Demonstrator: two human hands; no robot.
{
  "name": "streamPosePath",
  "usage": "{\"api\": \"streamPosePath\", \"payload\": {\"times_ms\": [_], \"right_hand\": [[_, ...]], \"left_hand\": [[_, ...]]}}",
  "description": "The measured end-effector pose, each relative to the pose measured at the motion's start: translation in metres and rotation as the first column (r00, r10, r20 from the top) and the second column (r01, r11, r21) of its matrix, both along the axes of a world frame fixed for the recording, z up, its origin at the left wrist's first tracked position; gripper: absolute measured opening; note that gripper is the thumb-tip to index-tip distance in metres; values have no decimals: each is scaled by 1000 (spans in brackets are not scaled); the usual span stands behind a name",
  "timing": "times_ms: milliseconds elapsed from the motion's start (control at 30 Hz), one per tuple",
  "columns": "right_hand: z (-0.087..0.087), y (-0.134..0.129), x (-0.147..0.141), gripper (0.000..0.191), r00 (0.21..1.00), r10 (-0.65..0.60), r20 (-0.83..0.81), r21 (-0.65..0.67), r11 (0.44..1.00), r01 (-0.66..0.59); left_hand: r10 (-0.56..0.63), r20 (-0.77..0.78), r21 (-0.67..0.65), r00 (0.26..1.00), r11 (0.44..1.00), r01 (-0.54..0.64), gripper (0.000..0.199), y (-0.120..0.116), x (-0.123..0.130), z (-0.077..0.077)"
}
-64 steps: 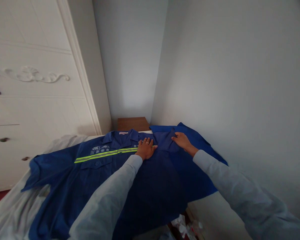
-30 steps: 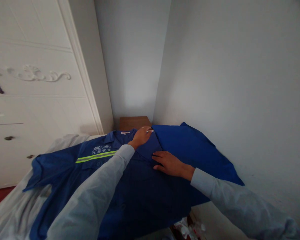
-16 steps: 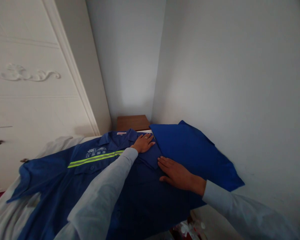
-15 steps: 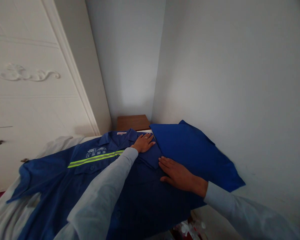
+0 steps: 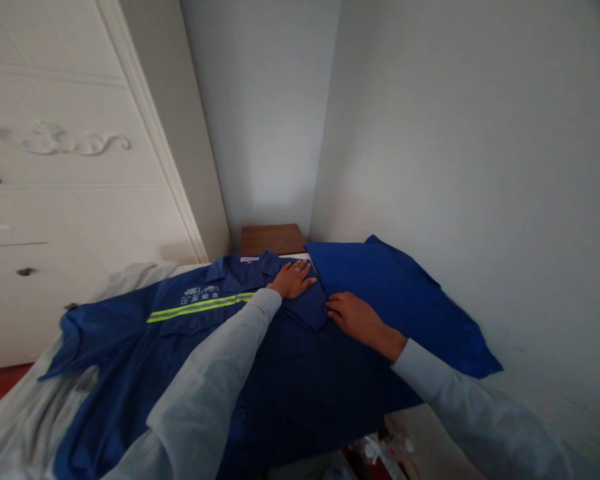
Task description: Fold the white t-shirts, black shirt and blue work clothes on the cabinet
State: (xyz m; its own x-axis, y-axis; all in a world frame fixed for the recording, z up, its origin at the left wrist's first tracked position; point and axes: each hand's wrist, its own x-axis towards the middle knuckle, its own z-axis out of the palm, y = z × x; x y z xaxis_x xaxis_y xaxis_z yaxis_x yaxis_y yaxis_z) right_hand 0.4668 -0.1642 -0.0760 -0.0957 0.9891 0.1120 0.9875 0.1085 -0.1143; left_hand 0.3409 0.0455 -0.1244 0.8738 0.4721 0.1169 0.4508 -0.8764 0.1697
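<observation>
A dark blue short-sleeved work shirt (image 5: 115, 347) lies front side up, with a yellow-grey reflective stripe across the chest and a collar at the far end. Its right-hand part is folded inward over the front. My left hand (image 5: 294, 279) rests flat on this folded part beside the collar, fingers stretched out, a ring on one. At the fold's right edge my right hand (image 5: 355, 317) has its fingers bent and pinched together on the shirt's cloth. A brighter blue cloth (image 5: 390, 287) spreads to the right, partly under my right hand, reaching the wall.
A white cabinet (image 5: 70, 213) with carved trim stands on the left. Grey walls (image 5: 455, 147) meet behind a small brown wooden surface (image 5: 273, 239). Crumpled whitish cloth (image 5: 25, 427) lies beneath the shirt. Low at the right are some clear plastic items (image 5: 375, 450).
My right hand has gone from lying flat with fingers extended to a bent, pinching grip at the fold's edge. My left hand stays pressed on the shirt. The view has shifted slightly.
</observation>
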Motion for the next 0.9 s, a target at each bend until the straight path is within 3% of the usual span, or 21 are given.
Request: {"api": "streamPosePath", "payload": {"times_ms": [100, 233, 600, 767, 900], "right_hand": [[-4, -3, 4, 20, 990, 76, 119, -26, 997, -74], [-4, -10, 5, 23, 963, 82, 258, -18, 997, -80], [7, -12, -1, 21, 943, 93, 320, -85, 994, -69], [17, -19, -16, 24, 967, 33, 253, 69, 996, -53], [14, -15, -30, 39, 963, 199, 182, 153, 962, -227]], "left_hand": [[-7, -9, -7, 1000, 1000, 7, 71, 0, 0, 0], [-8, -27, -6, 1000, 1000, 8, 74, 2, 0, -1], [-18, -4, 13, 1000, 1000, 18, 77, 2, 1, -4], [-19, 11, 11, 1000, 1000, 19, 76, 5, 2, -8], [-31, 42, 26, 999, 999, 30, 70, 6, 1, -10]]}}
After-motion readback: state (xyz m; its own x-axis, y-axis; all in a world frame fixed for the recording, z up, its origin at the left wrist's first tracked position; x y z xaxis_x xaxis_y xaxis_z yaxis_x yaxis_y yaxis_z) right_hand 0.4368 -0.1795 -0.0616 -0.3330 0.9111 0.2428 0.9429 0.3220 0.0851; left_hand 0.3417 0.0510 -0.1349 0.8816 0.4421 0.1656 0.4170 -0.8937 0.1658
